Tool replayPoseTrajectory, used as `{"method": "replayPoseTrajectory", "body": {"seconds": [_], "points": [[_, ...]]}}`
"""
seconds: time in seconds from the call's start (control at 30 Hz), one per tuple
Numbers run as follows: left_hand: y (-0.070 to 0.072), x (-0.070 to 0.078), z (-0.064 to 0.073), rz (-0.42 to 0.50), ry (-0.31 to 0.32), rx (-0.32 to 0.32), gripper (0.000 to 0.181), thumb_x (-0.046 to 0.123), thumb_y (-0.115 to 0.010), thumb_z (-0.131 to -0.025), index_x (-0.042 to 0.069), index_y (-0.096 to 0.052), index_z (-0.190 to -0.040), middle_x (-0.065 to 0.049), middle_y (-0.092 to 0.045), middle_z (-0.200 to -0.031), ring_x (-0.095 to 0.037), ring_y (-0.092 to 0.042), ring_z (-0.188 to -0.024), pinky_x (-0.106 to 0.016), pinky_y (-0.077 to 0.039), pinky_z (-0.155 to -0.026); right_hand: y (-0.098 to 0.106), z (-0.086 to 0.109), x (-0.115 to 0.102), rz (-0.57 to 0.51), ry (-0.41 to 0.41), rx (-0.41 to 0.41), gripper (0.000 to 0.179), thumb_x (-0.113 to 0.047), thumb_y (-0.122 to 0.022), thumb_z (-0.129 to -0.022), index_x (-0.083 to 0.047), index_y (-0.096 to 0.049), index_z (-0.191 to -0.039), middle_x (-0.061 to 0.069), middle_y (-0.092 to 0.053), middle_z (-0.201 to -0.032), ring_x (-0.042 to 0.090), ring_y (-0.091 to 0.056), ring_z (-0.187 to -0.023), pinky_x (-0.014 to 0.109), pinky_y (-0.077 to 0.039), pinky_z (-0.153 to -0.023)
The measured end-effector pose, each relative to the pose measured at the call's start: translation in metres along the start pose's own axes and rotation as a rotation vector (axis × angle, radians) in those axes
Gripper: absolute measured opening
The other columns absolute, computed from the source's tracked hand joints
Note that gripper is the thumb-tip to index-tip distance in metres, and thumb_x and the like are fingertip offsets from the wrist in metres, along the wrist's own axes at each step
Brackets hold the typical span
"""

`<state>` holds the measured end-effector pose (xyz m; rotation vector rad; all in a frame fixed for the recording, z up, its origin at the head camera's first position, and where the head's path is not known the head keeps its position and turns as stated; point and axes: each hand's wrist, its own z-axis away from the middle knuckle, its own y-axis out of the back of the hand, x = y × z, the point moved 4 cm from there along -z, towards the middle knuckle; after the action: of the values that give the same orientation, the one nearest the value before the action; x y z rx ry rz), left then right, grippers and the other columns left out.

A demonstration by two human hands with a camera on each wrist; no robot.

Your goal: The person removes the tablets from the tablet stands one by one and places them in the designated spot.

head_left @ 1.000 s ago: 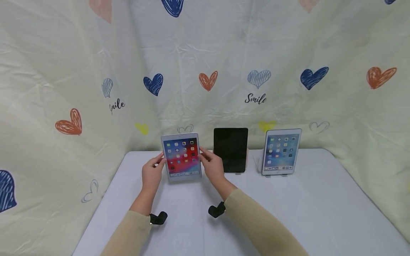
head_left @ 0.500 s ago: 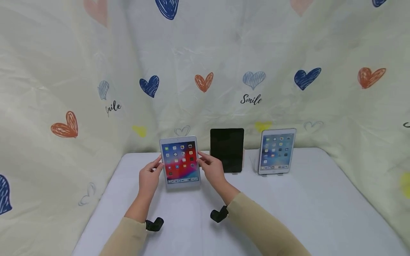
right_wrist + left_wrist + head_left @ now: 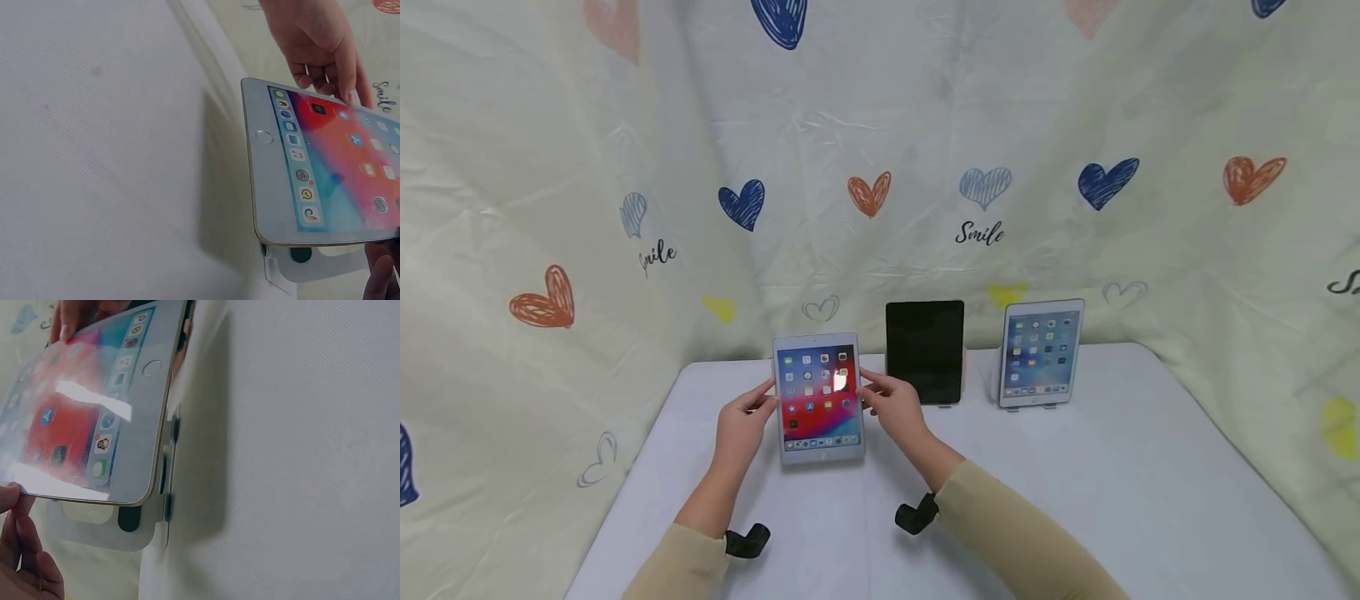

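In the head view, a white tablet [image 3: 820, 398] with a lit red and blue home screen is held upright, leaning back a little, above the table. My left hand [image 3: 739, 427] pinches its left edge between thumb and fingers. The right hand [image 3: 901, 414] grips the opposite edge the same way; its fingertips behind the tablet are partly hidden. A pale stand [image 3: 140, 540] with dark pads shows behind and below the tablet in the left wrist view. The right wrist view also shows part of this stand [image 3: 337, 265], with the tablet in front of it.
To the right of the held tablet, a black-screened tablet [image 3: 925, 352] stands upright. Further right, another white tablet [image 3: 1041, 354] with a lit blue screen leans on a stand. A white cloth covers the table [image 3: 1037, 500]; a heart-printed curtain [image 3: 917, 108] hangs behind.
Both hands have brought the tablet down in view and toward me, away from the back of the table. The camera view has shifted slightly; the other two tablets stay put.
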<state>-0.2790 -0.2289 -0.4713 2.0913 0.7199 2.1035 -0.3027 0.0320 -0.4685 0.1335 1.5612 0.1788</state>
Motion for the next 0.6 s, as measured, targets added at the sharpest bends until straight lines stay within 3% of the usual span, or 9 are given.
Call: {"method": "replayPoseTrajectory", "body": {"seconds": [0.27, 0.6], "points": [[0.005, -0.013, 0.005, -0.027, 0.090, -0.068, 0.041, 0.028, -0.066, -0.097, 0.022, -0.062, -0.137, -0.010, -0.062, -0.112, -0.024, -0.050, -0.103, -0.025, -0.050, -0.076, -0.006, 0.008, 0.007, -0.026, -0.078, -0.055, 0.039, -0.021, -0.070, -0.094, -0.020, -0.066, -0.132, 0.003, -0.071, -0.099, 0.026, -0.069, -0.087, 0.031, -0.056, -0.074], [0.005, -0.026, 0.017, -0.062, 0.167, -0.149, 0.043, 0.024, -0.063, -0.098, 0.019, -0.058, -0.141, -0.009, -0.062, -0.111, -0.025, -0.050, -0.104, -0.035, -0.052, -0.084, -0.011, 0.024, 0.020, 0.009, -0.137, -0.085, 0.041, -0.019, -0.072, -0.092, -0.013, -0.065, -0.133, 0.004, -0.071, -0.093, 0.028, -0.070, -0.079, 0.029, -0.056, -0.068]]}}
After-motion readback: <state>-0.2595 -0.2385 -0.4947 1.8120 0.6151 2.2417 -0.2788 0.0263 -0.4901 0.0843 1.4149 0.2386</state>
